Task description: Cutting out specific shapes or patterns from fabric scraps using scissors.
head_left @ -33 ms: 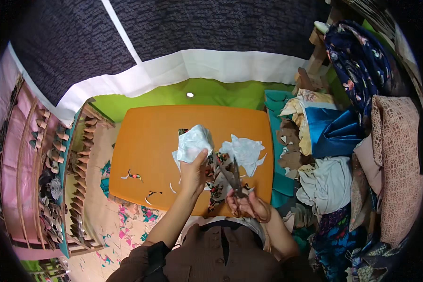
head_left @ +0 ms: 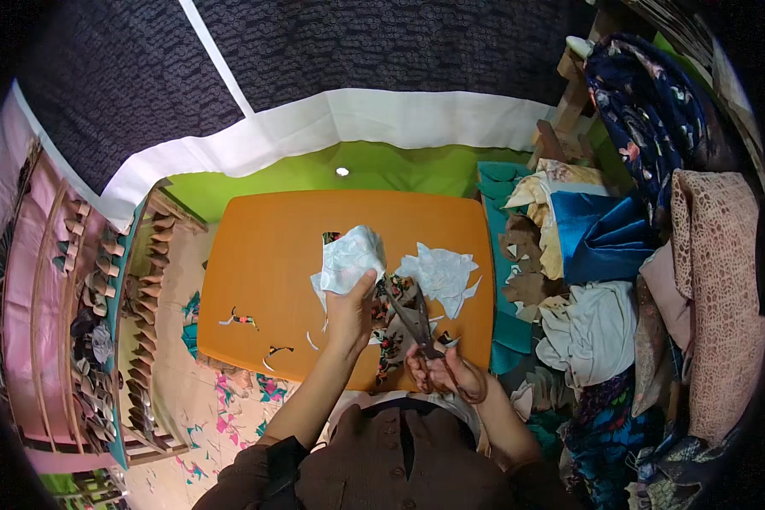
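My left hand (head_left: 348, 313) is closed on a white fabric piece (head_left: 354, 262), thumb on top, above the middle of the orange table (head_left: 272, 246). A dark floral edge shows at the piece's upper left corner. In my right hand (head_left: 440, 372) is a pair of large dark scissors (head_left: 423, 327), blades spread apart and pointing away from me. One blade tip is close to the cloth beside my left thumb; whether it touches I cannot tell. Dark floral fabric (head_left: 391, 344) lies on the table beneath the scissors. White star-shaped cut pieces (head_left: 442, 276) lie beyond, to the right.
Small trimmings (head_left: 243, 320) are on the table's left side. A rack of shoe-shaped forms (head_left: 149, 314) stands at left. Folded fabrics, including a blue cloth (head_left: 603, 242) and a white cloth (head_left: 591, 336), are heaped at right. Colourful scraps (head_left: 225, 416) litter the floor at left.
The scissors have shifted slightly left, bringing one blade nearer the white fabric piece. My left hand has hardly moved.
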The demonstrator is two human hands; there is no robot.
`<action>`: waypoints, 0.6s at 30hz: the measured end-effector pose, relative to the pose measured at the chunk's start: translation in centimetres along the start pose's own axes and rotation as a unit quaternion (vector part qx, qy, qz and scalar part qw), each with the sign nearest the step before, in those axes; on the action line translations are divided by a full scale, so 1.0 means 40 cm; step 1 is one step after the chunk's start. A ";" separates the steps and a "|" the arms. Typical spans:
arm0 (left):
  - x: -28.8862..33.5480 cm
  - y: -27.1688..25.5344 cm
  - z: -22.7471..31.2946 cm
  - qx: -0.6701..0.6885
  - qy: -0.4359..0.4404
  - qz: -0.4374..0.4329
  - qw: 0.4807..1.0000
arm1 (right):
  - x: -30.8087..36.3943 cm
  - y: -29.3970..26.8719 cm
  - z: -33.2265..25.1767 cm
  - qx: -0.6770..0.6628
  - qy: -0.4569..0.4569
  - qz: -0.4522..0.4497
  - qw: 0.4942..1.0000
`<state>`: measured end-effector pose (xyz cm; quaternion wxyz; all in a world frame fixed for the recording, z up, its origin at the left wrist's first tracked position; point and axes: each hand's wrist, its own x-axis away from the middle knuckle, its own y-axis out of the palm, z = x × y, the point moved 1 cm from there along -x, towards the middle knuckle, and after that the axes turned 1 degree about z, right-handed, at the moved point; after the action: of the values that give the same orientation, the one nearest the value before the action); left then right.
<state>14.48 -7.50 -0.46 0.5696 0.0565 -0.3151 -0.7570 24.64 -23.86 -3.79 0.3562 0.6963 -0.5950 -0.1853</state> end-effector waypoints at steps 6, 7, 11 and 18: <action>0.030 0.023 0.008 -0.057 0.032 -0.005 0.998 | -0.045 0.007 -0.008 -0.034 -0.021 0.004 0.999; 0.036 0.021 0.013 -0.074 0.022 -0.010 0.997 | -0.052 0.010 -0.015 -0.022 -0.027 0.015 0.999; 0.051 -0.001 0.004 -0.060 0.007 -0.008 0.998 | -0.075 0.010 -0.019 0.018 -0.040 0.041 0.998; 0.066 -0.024 0.001 -0.109 0.006 -0.029 0.994 | -0.086 0.029 -0.038 0.160 -0.038 0.074 0.984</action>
<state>12.74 -9.70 -0.23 0.5518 0.0079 -0.2253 -0.8030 24.09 -20.19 -2.49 0.2301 0.6906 -0.6801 -0.0870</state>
